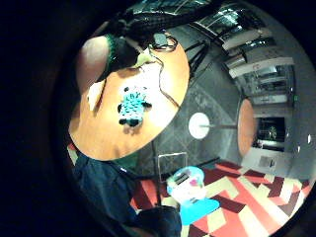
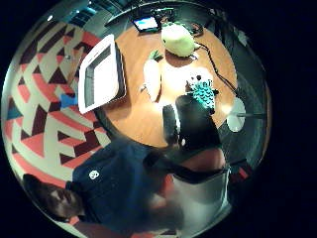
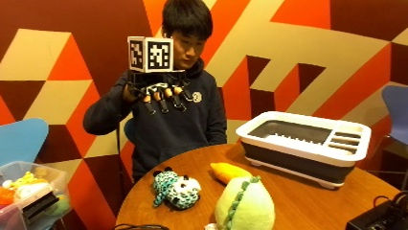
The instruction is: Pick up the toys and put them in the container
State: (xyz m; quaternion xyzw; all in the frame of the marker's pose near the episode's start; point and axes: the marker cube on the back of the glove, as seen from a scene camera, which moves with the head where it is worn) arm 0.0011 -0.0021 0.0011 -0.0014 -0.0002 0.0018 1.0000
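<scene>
Nearest the outside camera I have a pale green plush dinosaur with darker green spikes (image 3: 245,206) sitting at the near edge of the round wooden table (image 3: 300,191), upright and soft-looking. Just beside it, toward the table's left edge, a teal-and-white spotted plush animal (image 3: 175,189) lies on its side, and behind the two, nearer the middle of the table, rests a yellow-orange plush toy shaped like a carrot or banana (image 3: 227,171). The white-rimmed grey collapsible dish-rack container (image 3: 306,143) stands at the far right edge, well apart from the toys and with no toy in it. My black-gloved right hand (image 3: 159,93) is raised at chest height, well above the table, fingers hanging relaxed and holding nothing; none of the task is done yet, I judge. All three toys should be light, squashy and not slippery, so they will give under the fingers instead of rolling away. I would take the spotted one across its middle, pinching body fabric, and the big dinosaur around its narrower top, since its wide base looks too broad for one hand.
</scene>
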